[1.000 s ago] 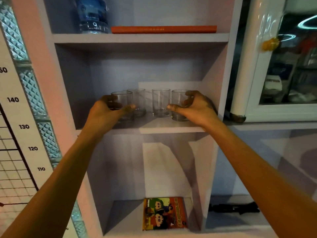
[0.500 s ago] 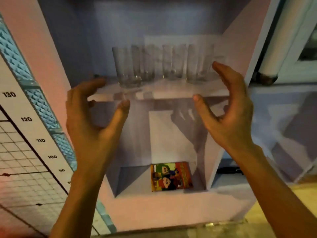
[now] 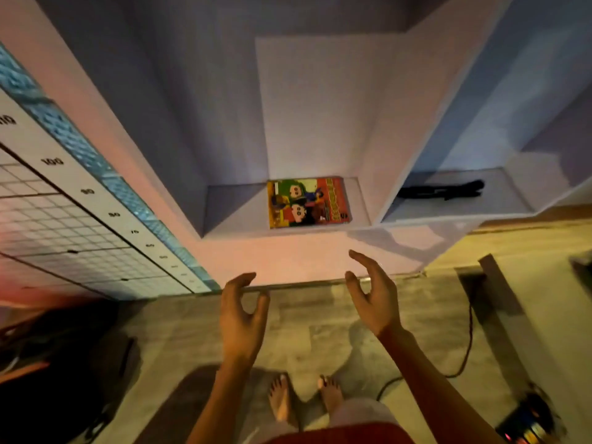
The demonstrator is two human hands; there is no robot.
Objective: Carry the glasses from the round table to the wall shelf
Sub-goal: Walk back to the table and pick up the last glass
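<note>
Both hands are empty now. The left hand (image 3: 240, 318) hangs with fingers loosely curled and parted, and the right hand (image 3: 373, 296) is much the same, thumb and fingers spread with nothing between them. A second ago each was wrapped round a glass on the shelf; half a second ago they had let go and drawn back; now they have dropped low, over the floor (image 3: 307, 334) in front of the shelf unit (image 3: 288, 257).

The glasses are out of sight, since the head has tipped down. Earlier four stood in a row on the shelf above, up past twelve o'clock, so I judge them delivered.

At twelve o'clock from the hands lies a comic book (image 3: 308, 202) in the bottom cubby, and at two o'clock a black object (image 3: 443, 190) in the next one. A cable (image 3: 461, 354) trails at four o'clock. The person's bare feet (image 3: 302, 398) show at six. I'd guess the next move is back to the round table, if any glasses remain.
</note>
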